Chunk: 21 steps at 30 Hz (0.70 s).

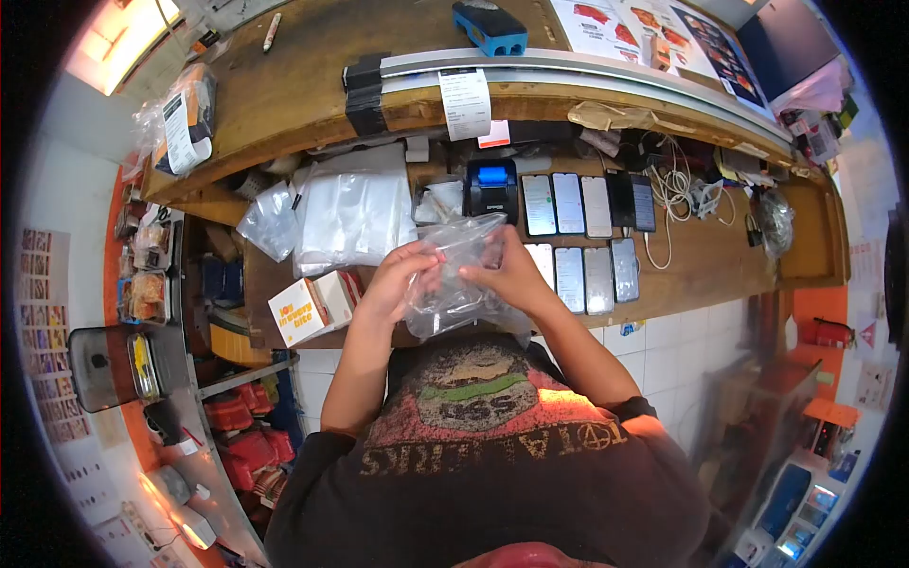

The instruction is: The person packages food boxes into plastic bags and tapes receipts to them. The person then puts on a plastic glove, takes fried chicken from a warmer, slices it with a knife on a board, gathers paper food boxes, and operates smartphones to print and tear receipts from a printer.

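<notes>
A crumpled clear plastic bag (440,298) is held between my hands in front of my chest, at the counter's near edge. My left hand (402,275) pinches its left side, with the fingers bent. My right hand (507,275) grips the right side of the bag, its thumb pointing inward. Just beyond the hands stand a small black printer (492,192) with a blue top and a small tray (437,201) of small items. Left of them lies a stack of clear plastic bags (350,213).
Several phones (569,204) lie in two rows at the right, near white cables (670,180). White and orange boxes (301,312) sit at the left. A raised wooden shelf (284,114) crosses beyond, bearing a blue-black device (490,28).
</notes>
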### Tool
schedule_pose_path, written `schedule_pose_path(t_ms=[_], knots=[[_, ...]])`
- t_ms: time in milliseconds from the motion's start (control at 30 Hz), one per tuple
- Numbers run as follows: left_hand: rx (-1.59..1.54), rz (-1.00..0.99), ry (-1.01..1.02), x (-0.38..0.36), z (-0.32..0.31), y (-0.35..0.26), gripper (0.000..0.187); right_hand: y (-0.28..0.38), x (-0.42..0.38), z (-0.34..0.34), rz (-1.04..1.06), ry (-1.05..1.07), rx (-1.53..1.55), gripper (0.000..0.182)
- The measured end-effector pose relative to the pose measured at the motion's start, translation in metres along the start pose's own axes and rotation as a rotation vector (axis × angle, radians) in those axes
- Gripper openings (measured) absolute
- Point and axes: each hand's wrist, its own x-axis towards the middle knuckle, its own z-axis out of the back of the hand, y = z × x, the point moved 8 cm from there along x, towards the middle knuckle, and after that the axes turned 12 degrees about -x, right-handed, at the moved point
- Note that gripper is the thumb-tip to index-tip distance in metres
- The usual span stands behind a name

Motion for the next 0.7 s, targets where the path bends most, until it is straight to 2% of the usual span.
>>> schedule_pose_path(t_ms=[33, 67, 100, 167, 233, 300, 333, 367, 433, 467, 500, 567, 633, 667, 700], knots=[[0.040, -0.114, -0.204, 0.000, -0.004, -0.006, 0.017, -0.015, 0.002, -0.009, -0.084, 0.080, 0.152, 0.043], [0.057, -0.176, -0.302, -0.001, 0.001, -0.012, 0.016, -0.027, 0.006, -0.016, -0.163, 0.160, 0.302, 0.039], [0.078, -0.236, -0.402, -0.003, 0.005, -0.018, 0.014, -0.033, 0.011, -0.011, -0.159, 0.161, 0.299, 0.039], [0.031, -0.231, -0.377, -0.008, 0.028, -0.025, 0.012, -0.045, 0.019, 0.006, -0.172, 0.147, 0.546, 0.032], [-0.007, -0.221, -0.356, -0.010, 0.039, -0.033, 0.010, -0.048, 0.020, 0.013, -0.222, 0.196, 0.479, 0.029], [0.014, -0.204, -0.254, -0.008, 0.034, -0.036, 0.010, -0.037, 0.024, 0.010, -0.099, 0.248, 0.641, 0.036], [0.017, -0.204, -0.254, -0.010, 0.035, -0.042, 0.010, -0.033, 0.031, 0.007, -0.090, 0.235, 0.799, 0.050], [-0.010, -0.125, -0.175, -0.009, 0.029, -0.041, 0.010, -0.032, 0.042, 0.005, -0.093, 0.232, 0.803, 0.050], [-0.042, -0.039, -0.101, -0.010, 0.021, -0.041, 0.011, 0.000, 0.055, 0.004, -0.021, 0.263, 1.099, 0.056], [-0.118, 0.037, 0.095, -0.008, 0.003, -0.039, 0.013, 0.014, 0.058, 0.001, 0.004, 0.275, 1.197, 0.058], [-0.191, 0.112, 0.291, -0.011, -0.015, -0.040, 0.015, 0.035, 0.054, -0.014, 0.071, 0.472, 1.126, 0.054], [-0.174, 0.118, 0.248, -0.013, -0.015, -0.050, 0.018, 0.062, 0.049, -0.023, 0.147, 0.672, 1.048, 0.049], [-0.159, 0.121, 0.208, -0.019, -0.024, -0.064, 0.022, 0.064, 0.043, -0.040, 0.179, 0.935, 0.378, 0.043], [0.312, 0.119, 0.259, -0.026, -0.038, -0.069, 0.023, 0.050, 0.060, -0.036, 0.245, 0.774, 0.254, 0.032], [0.629, 0.218, 0.207, -0.035, -0.030, -0.070, 0.025, 0.044, 0.068, -0.024, 0.246, 0.774, 0.252, 0.032]])
